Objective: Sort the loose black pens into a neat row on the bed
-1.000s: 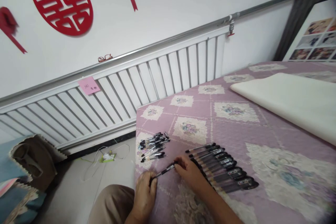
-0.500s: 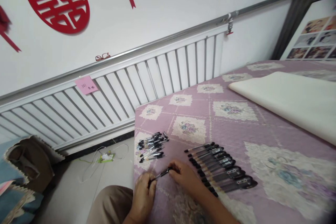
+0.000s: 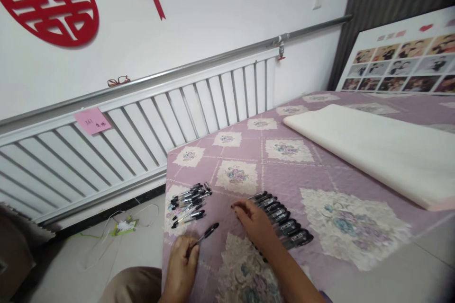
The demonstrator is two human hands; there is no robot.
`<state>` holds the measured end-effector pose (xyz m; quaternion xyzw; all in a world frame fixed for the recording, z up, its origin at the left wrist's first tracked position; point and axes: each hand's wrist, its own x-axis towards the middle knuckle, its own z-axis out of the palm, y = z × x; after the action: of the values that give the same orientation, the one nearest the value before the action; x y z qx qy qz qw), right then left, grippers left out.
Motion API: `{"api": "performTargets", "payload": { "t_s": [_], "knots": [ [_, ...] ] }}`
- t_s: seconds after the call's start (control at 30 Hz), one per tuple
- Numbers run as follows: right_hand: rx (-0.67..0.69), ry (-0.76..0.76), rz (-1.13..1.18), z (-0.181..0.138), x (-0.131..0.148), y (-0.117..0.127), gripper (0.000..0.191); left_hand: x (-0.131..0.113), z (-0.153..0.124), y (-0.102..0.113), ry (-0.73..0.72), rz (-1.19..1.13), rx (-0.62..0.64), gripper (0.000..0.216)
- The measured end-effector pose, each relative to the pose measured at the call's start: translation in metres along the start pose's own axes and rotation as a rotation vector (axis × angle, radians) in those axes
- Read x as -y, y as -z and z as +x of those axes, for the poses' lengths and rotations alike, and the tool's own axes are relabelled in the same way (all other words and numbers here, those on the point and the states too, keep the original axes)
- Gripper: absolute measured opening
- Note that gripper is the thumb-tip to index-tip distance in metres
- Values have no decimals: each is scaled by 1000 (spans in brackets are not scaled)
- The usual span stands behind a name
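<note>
My left hand is closed on one end of a black pen that angles up to the right above the purple bedspread. My right hand has come off the pen; its fingers are slightly curled and empty, resting beside a tidy row of black pens. A loose pile of black pens lies at the bed's near left corner, just above my left hand.
A white folded sheet lies across the far right of the bed. A white slatted radiator cover with a pink note runs along the wall. A photo board leans at the back right. Cables lie on the floor.
My right hand has let go of the pen that both hands held; only the left hand keeps it. The camera has swung right and down.
</note>
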<state>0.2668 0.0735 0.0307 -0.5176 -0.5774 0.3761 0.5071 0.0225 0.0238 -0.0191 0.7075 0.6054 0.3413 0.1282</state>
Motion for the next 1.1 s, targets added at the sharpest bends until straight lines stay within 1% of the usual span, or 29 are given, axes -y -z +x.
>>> {"api": "performTargets", "payload": {
  "t_s": [0.13, 0.27, 0.33, 0.43, 0.53, 0.63, 0.87, 1.0, 1.1],
  "knots": [
    [-196, -45, 77, 5, -7, 31, 25, -27, 20, -21, -20, -16, 49, 20],
    [-359, -95, 181, 5, -8, 55, 27, -60, 53, -49, -85, 20, 70, 13],
    [-434, -108, 223, 4, -7, 64, 28, -77, 71, -62, -116, 27, 103, 11],
    [-497, -117, 269, 4, -8, 73, 30, -98, 91, -78, -118, 92, 159, 9],
    [-505, -115, 289, 4, -10, 77, 31, -112, 102, -90, -115, 183, 197, 8],
    [-488, -117, 297, 4, -11, 78, 29, -119, 106, -97, -131, 251, 217, 8],
    [-452, -125, 302, 4, -6, 77, 27, -121, 110, -107, -145, 273, 240, 10],
    [-436, -115, 294, 5, -4, 75, 29, -117, 105, -104, -170, 255, 215, 15],
    [-427, -120, 307, 5, -1, 71, 28, -104, 95, -93, -225, 237, 182, 15]
  ]
}}
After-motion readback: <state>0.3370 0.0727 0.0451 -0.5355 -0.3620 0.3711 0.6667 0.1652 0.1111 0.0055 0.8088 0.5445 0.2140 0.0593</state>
